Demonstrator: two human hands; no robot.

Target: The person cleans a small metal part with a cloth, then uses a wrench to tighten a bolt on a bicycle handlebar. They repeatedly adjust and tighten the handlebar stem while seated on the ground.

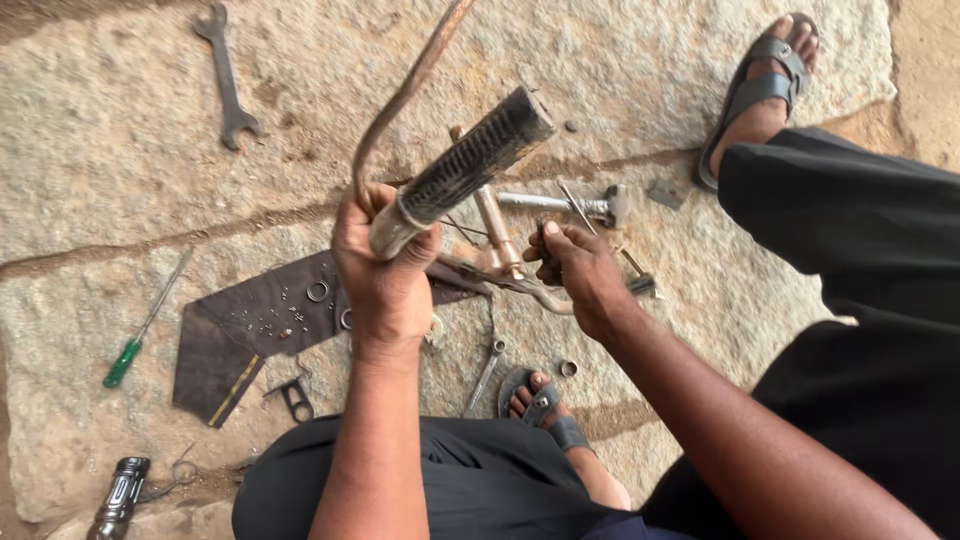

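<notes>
My left hand (385,265) grips a rusty bicycle handlebar (405,95) just below its black ribbed rubber grip (480,155), holding it up over the stone floor. My right hand (580,270) is closed on a small dark part at the handlebar's stem (497,230), where a bent metal lever (520,288) runs beneath. A thin rod (578,208) sticks out from behind the right hand's fingers.
On the stone lie a spanner (228,75), a green-handled screwdriver (135,345), a dark mat (250,330) with rings and small bearings, a small spanner (485,372), a bolt (560,203), a black grip (118,495). My sandalled feet (545,405) (760,85) rest nearby.
</notes>
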